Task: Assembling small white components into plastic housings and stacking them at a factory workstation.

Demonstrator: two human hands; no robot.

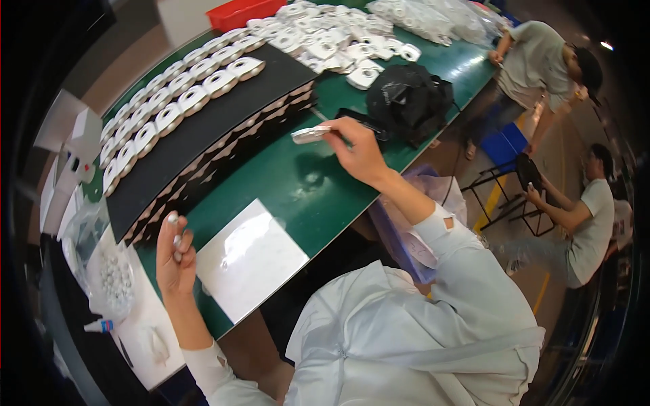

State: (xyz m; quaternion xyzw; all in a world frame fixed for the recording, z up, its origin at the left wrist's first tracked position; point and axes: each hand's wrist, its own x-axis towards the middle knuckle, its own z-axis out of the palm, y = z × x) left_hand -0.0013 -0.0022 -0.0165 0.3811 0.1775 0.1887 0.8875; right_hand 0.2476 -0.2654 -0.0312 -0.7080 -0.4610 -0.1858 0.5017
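My right hand (357, 150) is raised over the green table (288, 189), its thumb and fingers pinching a flat white plastic part (311, 134) by one end. Farther left, my left hand (177, 260) is held up with the fingers curled. Small white rounded pieces (177, 241) show at its fingertips; their exact kind is too small to make out. Below and between the hands, a white sheet (252, 260) lies at the table's near edge. Rows of similar white parts with round holes (168, 119) stand on a black stepped rack (223, 111) beyond my left hand.
More white parts (325, 47) lie heaped at the back, beside a red bin (240, 13) and clear plastic bags (433, 20). A black bag (409, 101) sits at right. Left are a bag of small white pieces (115, 281) and a small bottle (99, 326). Two people (542, 61) sit at right.
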